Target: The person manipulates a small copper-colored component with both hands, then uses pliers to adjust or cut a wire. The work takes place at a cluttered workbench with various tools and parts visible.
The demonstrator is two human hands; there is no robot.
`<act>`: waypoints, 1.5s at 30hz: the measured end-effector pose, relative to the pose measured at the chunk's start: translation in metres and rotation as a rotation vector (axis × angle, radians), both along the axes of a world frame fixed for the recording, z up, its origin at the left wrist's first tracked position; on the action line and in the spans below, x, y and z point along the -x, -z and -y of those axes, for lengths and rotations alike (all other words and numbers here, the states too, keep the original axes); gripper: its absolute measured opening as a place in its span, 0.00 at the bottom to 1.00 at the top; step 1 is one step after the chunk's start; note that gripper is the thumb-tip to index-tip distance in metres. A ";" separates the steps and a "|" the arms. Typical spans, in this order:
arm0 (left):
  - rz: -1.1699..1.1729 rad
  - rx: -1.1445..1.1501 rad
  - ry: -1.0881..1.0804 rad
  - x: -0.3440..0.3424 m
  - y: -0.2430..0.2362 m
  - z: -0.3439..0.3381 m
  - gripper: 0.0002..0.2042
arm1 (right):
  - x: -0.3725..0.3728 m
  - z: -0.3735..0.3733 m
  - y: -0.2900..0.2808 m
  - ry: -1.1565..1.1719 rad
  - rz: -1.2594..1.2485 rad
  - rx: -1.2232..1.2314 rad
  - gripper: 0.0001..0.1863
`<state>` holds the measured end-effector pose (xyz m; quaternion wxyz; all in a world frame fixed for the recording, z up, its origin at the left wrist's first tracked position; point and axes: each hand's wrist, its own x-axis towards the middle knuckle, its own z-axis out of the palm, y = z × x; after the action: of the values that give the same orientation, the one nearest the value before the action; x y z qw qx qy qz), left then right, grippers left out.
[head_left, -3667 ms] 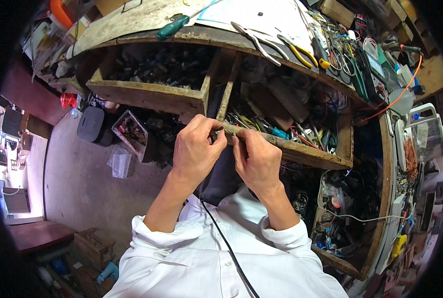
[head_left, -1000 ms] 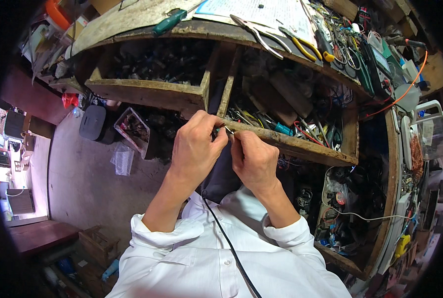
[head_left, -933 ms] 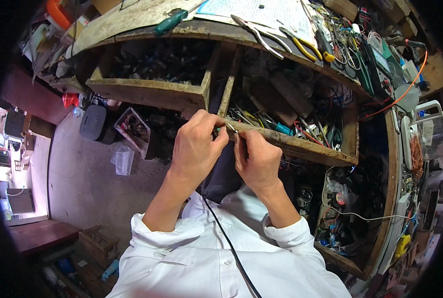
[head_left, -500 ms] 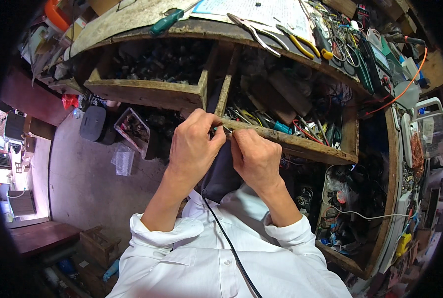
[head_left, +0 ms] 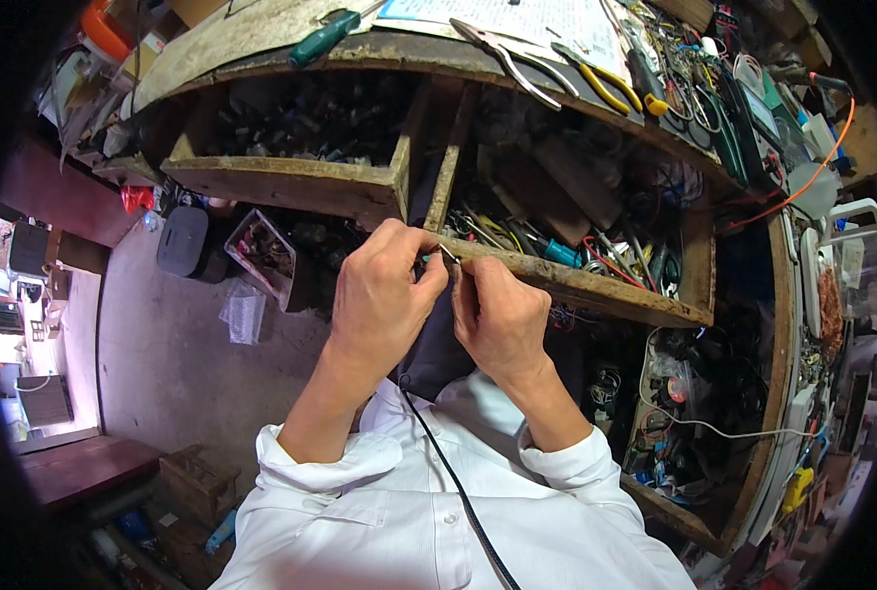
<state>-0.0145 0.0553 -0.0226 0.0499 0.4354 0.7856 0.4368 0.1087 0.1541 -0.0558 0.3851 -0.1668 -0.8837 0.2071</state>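
Observation:
My left hand point(head_left: 384, 290) is closed, thumb and forefinger pinched together at the edge of an open wooden drawer point(head_left: 596, 292). Close by on its right, my right hand point(head_left: 502, 320) is pinched too, its fingertips turned toward the left ones. A small, thin, dark piece with a bright glint point(head_left: 447, 253) shows between the two sets of fingertips. It is too small to name, and the fingers hide most of it. Whether both hands grip this same piece, I cannot tell.
Pliers with pale handles point(head_left: 510, 64), yellow-handled pliers point(head_left: 601, 84) and a green-handled screwdriver point(head_left: 324, 39) lie along the bench edge. Tools and wires fill the right drawer; small dark parts crowd the left drawer point(head_left: 281, 172). An open box point(head_left: 263, 258) stands on the floor at left.
My right hand has shifted slightly left and its fingertips have dropped a little. More of the thin piece shows between the hands. My left hand has barely moved.

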 end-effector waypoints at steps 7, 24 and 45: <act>-0.012 -0.012 0.007 -0.001 0.001 0.001 0.07 | -0.003 -0.004 -0.004 -0.035 0.036 -0.081 0.08; -0.078 -0.055 0.009 0.002 0.004 0.002 0.07 | -0.008 -0.022 -0.049 0.129 0.107 -0.146 0.08; 0.901 -0.546 0.340 0.026 0.017 -0.087 0.08 | 0.042 -0.186 -0.120 0.318 0.418 -0.593 0.10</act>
<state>-0.0407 0.1422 -0.0400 0.3361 0.3230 0.4633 0.7537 0.0670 0.3402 0.0641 0.2558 -0.2218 -0.9277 -0.1575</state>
